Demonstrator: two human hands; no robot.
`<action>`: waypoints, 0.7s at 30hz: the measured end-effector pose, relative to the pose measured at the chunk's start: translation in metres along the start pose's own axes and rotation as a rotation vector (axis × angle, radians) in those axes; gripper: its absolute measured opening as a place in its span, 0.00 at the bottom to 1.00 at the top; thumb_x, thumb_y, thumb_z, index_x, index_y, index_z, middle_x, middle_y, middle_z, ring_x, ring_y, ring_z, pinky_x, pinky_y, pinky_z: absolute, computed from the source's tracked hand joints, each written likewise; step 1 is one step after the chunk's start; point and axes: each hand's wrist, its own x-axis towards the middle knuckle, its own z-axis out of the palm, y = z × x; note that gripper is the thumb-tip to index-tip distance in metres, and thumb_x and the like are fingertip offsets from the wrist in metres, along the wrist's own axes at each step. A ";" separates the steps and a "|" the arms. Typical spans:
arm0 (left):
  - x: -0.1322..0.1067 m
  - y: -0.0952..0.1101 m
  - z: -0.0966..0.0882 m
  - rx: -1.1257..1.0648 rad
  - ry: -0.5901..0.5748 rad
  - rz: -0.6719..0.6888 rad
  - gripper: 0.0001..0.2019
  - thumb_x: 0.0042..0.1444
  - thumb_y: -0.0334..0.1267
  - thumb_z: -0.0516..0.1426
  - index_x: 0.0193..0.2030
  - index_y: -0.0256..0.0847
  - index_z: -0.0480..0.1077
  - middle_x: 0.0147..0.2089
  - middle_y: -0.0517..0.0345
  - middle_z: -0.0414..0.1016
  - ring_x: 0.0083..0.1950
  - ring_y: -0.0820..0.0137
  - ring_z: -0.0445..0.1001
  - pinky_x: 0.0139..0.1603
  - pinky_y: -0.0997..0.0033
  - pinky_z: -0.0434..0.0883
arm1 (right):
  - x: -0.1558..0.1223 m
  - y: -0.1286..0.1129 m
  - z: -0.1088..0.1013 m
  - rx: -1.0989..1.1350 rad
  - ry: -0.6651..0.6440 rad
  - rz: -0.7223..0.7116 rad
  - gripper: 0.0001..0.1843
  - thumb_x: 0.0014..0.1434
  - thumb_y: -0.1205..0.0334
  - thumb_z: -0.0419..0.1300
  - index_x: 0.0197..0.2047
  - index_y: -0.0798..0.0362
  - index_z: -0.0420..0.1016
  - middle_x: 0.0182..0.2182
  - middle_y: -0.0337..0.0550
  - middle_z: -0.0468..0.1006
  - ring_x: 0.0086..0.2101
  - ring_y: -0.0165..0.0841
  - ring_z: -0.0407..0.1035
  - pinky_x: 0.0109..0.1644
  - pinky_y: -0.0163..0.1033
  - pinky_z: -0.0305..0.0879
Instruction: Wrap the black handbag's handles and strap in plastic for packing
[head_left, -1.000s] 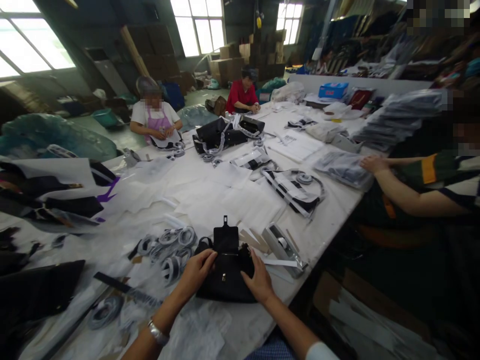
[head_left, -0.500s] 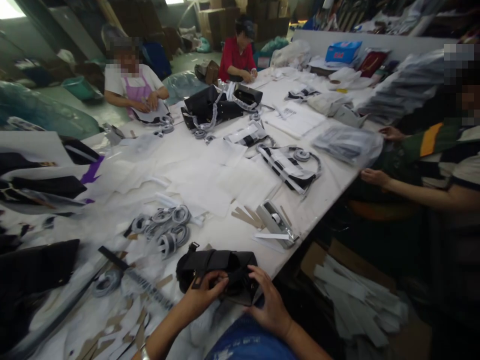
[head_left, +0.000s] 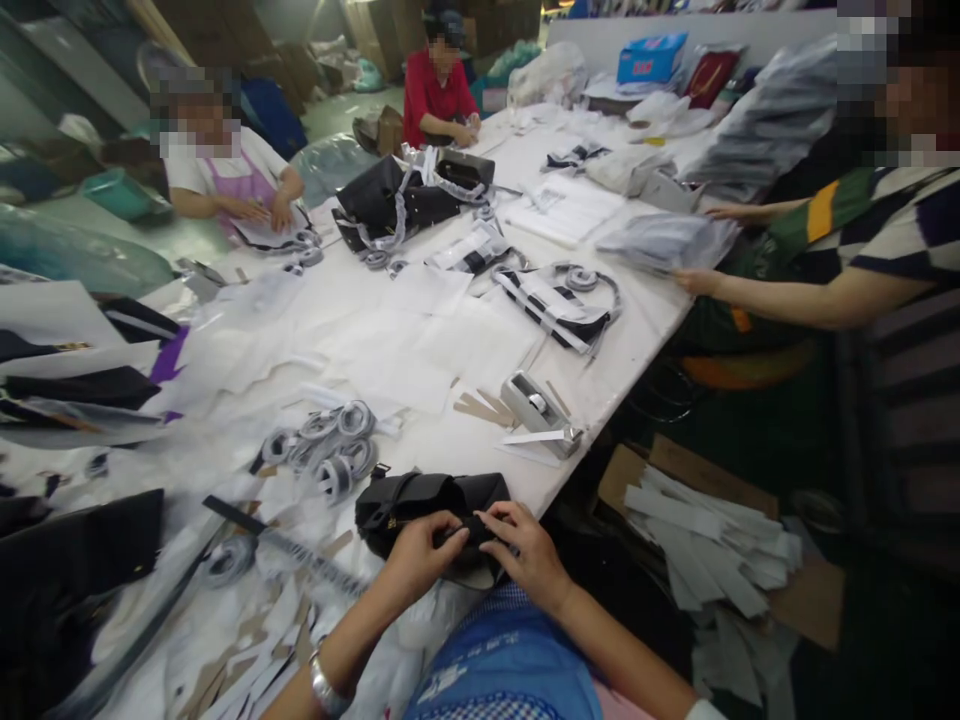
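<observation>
Black bag, smooth and leather-like, sits at the near edge of the counter, directly under and just beyond both hands. Left hand pinches a dark part at the bag's near side, thumb against fingers; right hand pinches just beside it, exact piece too dark to tell. Likely light, soft-sided, flap a bit stiffer; surface may slip or scuff. Best grip: both ends of the body, left and right of the hands, not the flap.
</observation>
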 end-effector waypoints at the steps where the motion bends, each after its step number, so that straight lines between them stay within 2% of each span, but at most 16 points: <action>1: 0.000 0.001 0.000 0.022 -0.006 0.000 0.12 0.57 0.43 0.55 0.32 0.37 0.74 0.31 0.56 0.77 0.34 0.66 0.74 0.34 0.73 0.65 | 0.000 0.000 0.000 -0.005 0.012 -0.021 0.22 0.60 0.64 0.62 0.58 0.40 0.72 0.45 0.45 0.74 0.47 0.39 0.69 0.50 0.44 0.71; 5: -0.002 0.004 0.001 0.102 -0.014 -0.026 0.13 0.57 0.43 0.55 0.31 0.37 0.75 0.29 0.56 0.78 0.32 0.67 0.73 0.32 0.73 0.63 | -0.003 0.000 0.003 -0.008 0.081 -0.076 0.18 0.60 0.64 0.63 0.54 0.43 0.75 0.42 0.45 0.75 0.45 0.39 0.70 0.48 0.45 0.72; 12: -0.007 0.016 0.005 0.273 0.106 -0.082 0.10 0.53 0.43 0.57 0.27 0.39 0.74 0.27 0.58 0.77 0.30 0.67 0.73 0.32 0.72 0.61 | -0.006 0.000 0.019 0.002 0.189 -0.077 0.15 0.60 0.62 0.63 0.51 0.46 0.76 0.40 0.46 0.76 0.43 0.40 0.69 0.47 0.47 0.72; 17: -0.004 0.022 0.012 0.299 0.151 -0.089 0.09 0.52 0.41 0.57 0.24 0.40 0.70 0.24 0.60 0.73 0.29 0.68 0.71 0.30 0.72 0.59 | -0.009 0.003 0.027 0.010 0.235 -0.071 0.13 0.61 0.61 0.62 0.50 0.46 0.77 0.38 0.46 0.76 0.42 0.40 0.70 0.46 0.47 0.73; 21: 0.000 0.015 0.020 0.246 0.161 -0.074 0.11 0.53 0.42 0.55 0.24 0.40 0.67 0.23 0.61 0.70 0.28 0.70 0.69 0.30 0.73 0.62 | -0.010 0.005 0.029 0.006 0.262 -0.050 0.14 0.63 0.62 0.60 0.51 0.45 0.77 0.37 0.45 0.76 0.41 0.40 0.69 0.46 0.48 0.72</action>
